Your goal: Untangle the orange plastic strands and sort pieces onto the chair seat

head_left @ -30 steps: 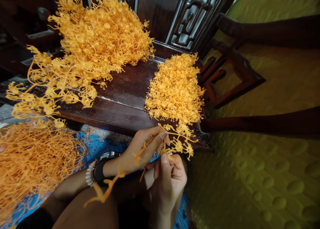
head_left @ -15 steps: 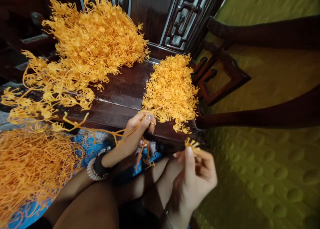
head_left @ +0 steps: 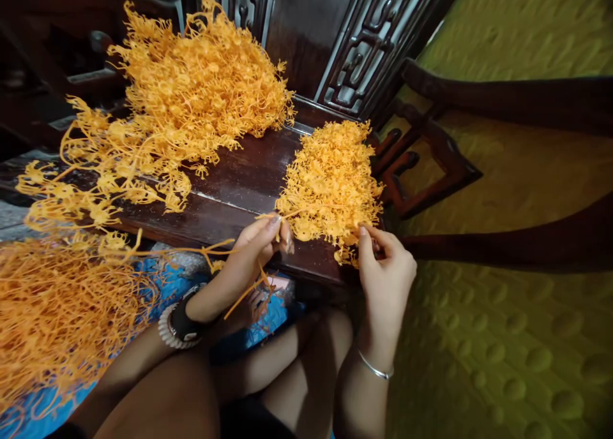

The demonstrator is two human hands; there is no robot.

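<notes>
My left hand [head_left: 253, 247] is closed in a pinch over the bench's front edge, holding a thin branching orange plastic stem [head_left: 165, 252] that runs off to the left. Loose orange strands hang below this hand. My right hand [head_left: 387, 273] has its thumb and fingers pinched together at the near right edge of the smaller heap of yellow-orange spiky plastic pieces [head_left: 332, 177]. Whatever sits between those fingertips blends into the heap. A larger heap of yellow-orange pieces on stems [head_left: 205, 88] covers the left part of the dark wooden bench [head_left: 249, 164].
Bare orange stems [head_left: 71, 311] are piled at the lower left on blue sheeting [head_left: 272, 314]. Behind the bench rises a carved dark wood backrest [head_left: 354, 62], with an open-frame armrest [head_left: 445, 164] at right. A textured green surface [head_left: 517, 324] lies beyond. My bare legs are below.
My right hand has moved up and forward to the smaller heap, where the small spiky piece it held can no longer be told apart. My left hand still grips the stem. The view has shifted slightly.
</notes>
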